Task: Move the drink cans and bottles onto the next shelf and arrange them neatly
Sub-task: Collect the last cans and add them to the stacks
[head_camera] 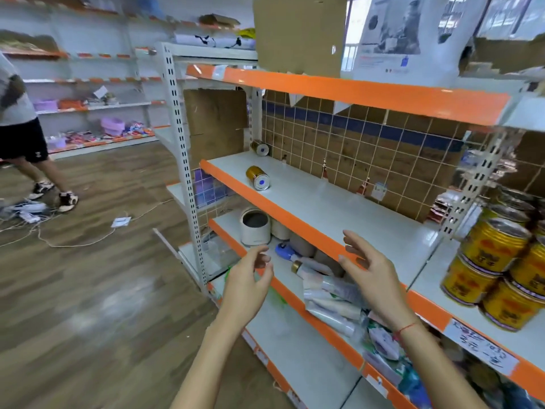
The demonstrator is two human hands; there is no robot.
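Note:
Two gold drink cans lie on their sides on the white middle shelf [339, 208] with the orange edge: one [258, 178] near the front left, another [261, 148] at the back left corner. Stacked yellow cans [495, 261] stand on the neighbouring shelf at the right. My left hand [247, 283] hovers open with curled fingers in front of the lower shelf. My right hand [371, 273] is open with fingers spread, just before the middle shelf's orange edge. Neither hand holds anything.
The lower shelf holds a white round pot [255, 227], tubes and bottles [330, 296] lying in a heap. Cardboard [298, 33] stands on the top shelf. At the left a person [26, 137] walks over the wooden floor, where cables [44, 228] lie.

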